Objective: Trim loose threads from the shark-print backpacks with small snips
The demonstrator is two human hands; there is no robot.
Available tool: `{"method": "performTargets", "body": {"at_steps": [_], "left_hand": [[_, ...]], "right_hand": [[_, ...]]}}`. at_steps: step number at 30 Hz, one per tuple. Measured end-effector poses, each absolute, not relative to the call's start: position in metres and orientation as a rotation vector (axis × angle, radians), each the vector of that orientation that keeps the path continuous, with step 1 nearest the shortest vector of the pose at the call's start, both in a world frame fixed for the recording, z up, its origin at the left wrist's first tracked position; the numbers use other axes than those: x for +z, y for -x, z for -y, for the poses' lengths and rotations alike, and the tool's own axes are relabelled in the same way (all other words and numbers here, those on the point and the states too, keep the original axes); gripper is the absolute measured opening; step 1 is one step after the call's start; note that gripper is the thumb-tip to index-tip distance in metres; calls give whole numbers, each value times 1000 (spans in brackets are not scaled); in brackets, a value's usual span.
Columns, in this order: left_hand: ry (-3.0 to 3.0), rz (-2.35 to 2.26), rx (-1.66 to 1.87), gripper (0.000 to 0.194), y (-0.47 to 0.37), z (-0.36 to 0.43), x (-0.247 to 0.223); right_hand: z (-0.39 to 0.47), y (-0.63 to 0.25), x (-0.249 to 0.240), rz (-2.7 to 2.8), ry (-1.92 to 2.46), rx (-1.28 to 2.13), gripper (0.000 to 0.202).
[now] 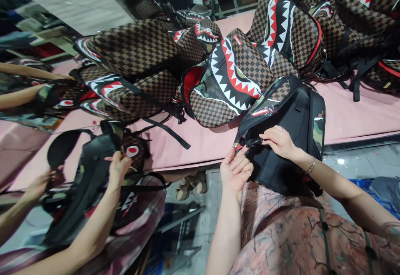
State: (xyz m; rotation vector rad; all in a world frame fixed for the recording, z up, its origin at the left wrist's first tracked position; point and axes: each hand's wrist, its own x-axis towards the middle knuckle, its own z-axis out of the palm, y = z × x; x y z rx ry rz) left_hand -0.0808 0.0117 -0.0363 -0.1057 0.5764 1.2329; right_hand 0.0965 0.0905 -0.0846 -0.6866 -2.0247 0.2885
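A black backpack (281, 133) leans at the near edge of a pink table (200, 148). The left hand (236, 170), fingers curled, pinches its left edge; the right hand (278, 142), wearing a bracelet (310, 165), grips a short black strap (256, 141) between thumb and fingertips. Just beyond, a checkered bag with a toothed-mouth print (231, 83) blocks the space behind. More checkered bags crowd the far right. Left, stacked bags (134, 54) trail a loose strap (168, 131) across the table; nearer, a co-worker's hands (120, 166) hold another black bag (90, 171).
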Motion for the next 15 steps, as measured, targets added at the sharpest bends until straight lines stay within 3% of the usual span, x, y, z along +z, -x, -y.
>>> {"method": "performTargets", "body": {"at_steps": [15], "left_hand": [[118, -582, 1246, 40, 79, -12, -35]], "right_hand": [[-88, -98, -91, 2012, 733, 162, 14]]}}
